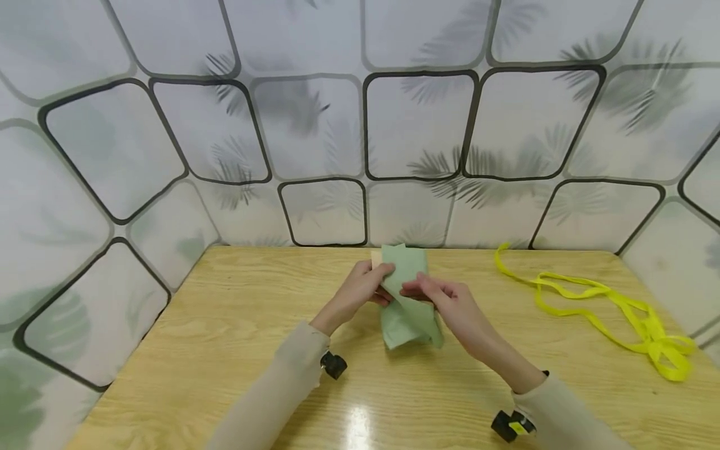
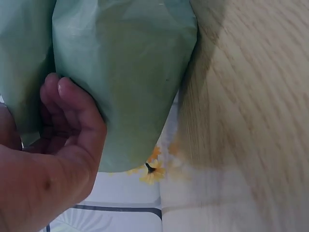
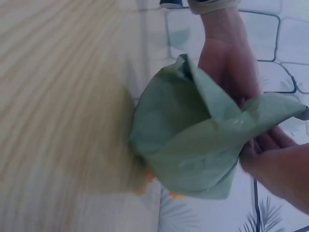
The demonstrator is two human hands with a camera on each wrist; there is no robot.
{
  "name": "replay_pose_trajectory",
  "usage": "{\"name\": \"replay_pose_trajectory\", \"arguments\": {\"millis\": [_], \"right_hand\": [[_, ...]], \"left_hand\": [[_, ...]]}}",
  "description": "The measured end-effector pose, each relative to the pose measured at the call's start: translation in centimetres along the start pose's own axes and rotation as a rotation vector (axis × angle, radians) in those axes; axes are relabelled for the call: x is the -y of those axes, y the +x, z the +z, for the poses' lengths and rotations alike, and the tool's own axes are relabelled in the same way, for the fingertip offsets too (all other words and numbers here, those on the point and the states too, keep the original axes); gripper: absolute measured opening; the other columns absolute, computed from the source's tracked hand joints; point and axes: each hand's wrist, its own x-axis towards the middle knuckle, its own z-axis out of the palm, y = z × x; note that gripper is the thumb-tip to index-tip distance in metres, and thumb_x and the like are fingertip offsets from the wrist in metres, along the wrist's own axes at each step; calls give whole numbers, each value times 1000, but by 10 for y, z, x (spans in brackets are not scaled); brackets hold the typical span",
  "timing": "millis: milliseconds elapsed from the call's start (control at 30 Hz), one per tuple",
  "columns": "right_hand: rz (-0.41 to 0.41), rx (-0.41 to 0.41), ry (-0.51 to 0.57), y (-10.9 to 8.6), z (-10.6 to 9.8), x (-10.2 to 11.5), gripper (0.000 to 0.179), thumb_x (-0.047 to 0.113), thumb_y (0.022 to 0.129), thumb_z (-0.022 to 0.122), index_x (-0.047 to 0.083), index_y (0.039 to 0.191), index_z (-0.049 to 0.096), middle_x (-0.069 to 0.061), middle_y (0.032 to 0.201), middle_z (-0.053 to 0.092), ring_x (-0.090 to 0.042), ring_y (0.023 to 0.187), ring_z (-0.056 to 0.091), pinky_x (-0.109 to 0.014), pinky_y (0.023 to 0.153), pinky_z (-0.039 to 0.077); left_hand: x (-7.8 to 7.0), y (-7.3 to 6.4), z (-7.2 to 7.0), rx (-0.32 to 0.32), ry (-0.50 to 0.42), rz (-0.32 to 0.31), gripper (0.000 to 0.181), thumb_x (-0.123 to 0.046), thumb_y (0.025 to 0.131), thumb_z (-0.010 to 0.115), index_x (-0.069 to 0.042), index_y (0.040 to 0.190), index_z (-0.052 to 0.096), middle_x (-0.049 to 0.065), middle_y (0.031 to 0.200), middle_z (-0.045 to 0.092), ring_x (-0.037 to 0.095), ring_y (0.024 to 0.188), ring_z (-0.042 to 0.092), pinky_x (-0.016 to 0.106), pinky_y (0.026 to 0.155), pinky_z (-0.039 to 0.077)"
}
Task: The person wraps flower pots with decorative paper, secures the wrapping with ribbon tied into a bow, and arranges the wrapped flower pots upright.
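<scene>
We're holding green paper (image 1: 407,325) over the worktop (image 1: 236,300), mid-width, twds the far edge; can't tell if it's touching down. L grip (image 1: 357,287) is pinching its left side, thumb on top, fingers curling beneath. R grip (image 1: 452,306) is bending its fingers at the right side, by the loose flap; can't tell if it's pinching.

Handling (est.): we're expecting v. light, soft, easily creased, prob. tearing if yanked, flap springing open if freed. We're favouring a flat pinch on the overlapping edges, avoiding the yellow-orange flowers (image 2: 152,170) peeking past the far end, prob. fragile.

Materials: paper's showing crinkles, slight sheen, & is forming an open cone in R wrist view. Cream strip (image 1: 375,257) is poking out upper L. Yellow ribbon (image 1: 630,312), thin & flat, is lying looped at R on pale wood grain.
</scene>
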Motion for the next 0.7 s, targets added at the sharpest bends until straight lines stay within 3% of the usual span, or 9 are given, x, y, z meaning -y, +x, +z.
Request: {"name": "replay_pose_trajectory", "arguments": {"millis": [67, 133, 267, 300, 333, 400, 467, 567, 700], "right_hand": [[-61, 27, -70, -7, -6, -7, 44, 36, 110, 46, 6, 137, 64, -12, 140, 65, -28, 123, 63, -48, 106, 50], [-139, 59, -163, -13, -12, -14, 42, 29, 108, 54, 9, 145, 57, -12, 152, 55, -35, 135, 55, -56, 109, 47], [-225, 125, -328, -20, -20, -28, 77, 31, 95, 75, 14, 159, 38, -12, 168, 31, -42, 148, 39, -65, 113, 39], [-243, 139, -356, -22, -21, -31, 85, 32, 92, 78, 12, 161, 33, -13, 169, 26, -43, 153, 27, -66, 115, 33], [-252, 144, -393, -22, -21, -35, 88, 35, 90, 79, 12, 161, 32, -12, 170, 24, -41, 152, 31, -62, 115, 37], [-281, 149, -435, -23, -19, -40, 86, 33, 93, 77, 8, 161, 30, -14, 169, 24, -38, 149, 36, -51, 115, 42], [-322, 147, -494, -24, -17, -44, 77, 26, 98, 71, 4, 160, 31, -18, 169, 22, -39, 147, 38, -48, 114, 43], [-367, 150, -603, -26, -12, -46, 66, 14, 104, 60, 4, 161, 27, -25, 168, 17, -44, 149, 32, -53, 115, 41], [-404, 151, -790, -30, -3, -44, 70, 1, 103, 51, 9, 164, 18, -29, 169, 9, -50, 152, 22, -58, 111, 43]], "left_hand": [[1, -1, -2, 20, -20, 4, 35, -29, 107, 48, 1, 115, 65, 0, 78, 68, 10, 64, 65, 25, 61, 57], [2, -2, -3, 46, -29, 14, 37, -29, 107, 47, 1, 117, 65, 0, 81, 68, 10, 65, 65, 26, 63, 58], [2, -1, -1, 57, -43, 29, 37, -28, 108, 45, 2, 118, 64, -1, 81, 66, 10, 64, 63, 25, 62, 57], [1, -1, 1, 52, -44, 31, 36, -28, 108, 45, 1, 118, 64, -1, 81, 66, 9, 63, 62, 25, 62, 56], [1, -1, 2, 46, -45, 35, 36, -27, 108, 45, 2, 118, 64, -2, 81, 65, 9, 63, 62, 24, 61, 56], [1, 0, 4, 42, -62, 35, 35, -26, 108, 44, 2, 118, 63, -3, 82, 66, 8, 63, 62, 23, 62, 55], [1, 1, 6, 48, -89, 37, 35, -24, 108, 44, 3, 120, 62, -4, 85, 67, 7, 64, 62, 23, 64, 55], [4, 3, 7, 54, -164, 23, 36, -23, 108, 42, 4, 125, 60, -4, 89, 69, 6, 70, 66, 22, 68, 56], [8, 5, 8, 41, -255, -24, 39, -21, 107, 43, 5, 132, 57, -3, 94, 70, 4, 79, 70, 20, 73, 58]]}}
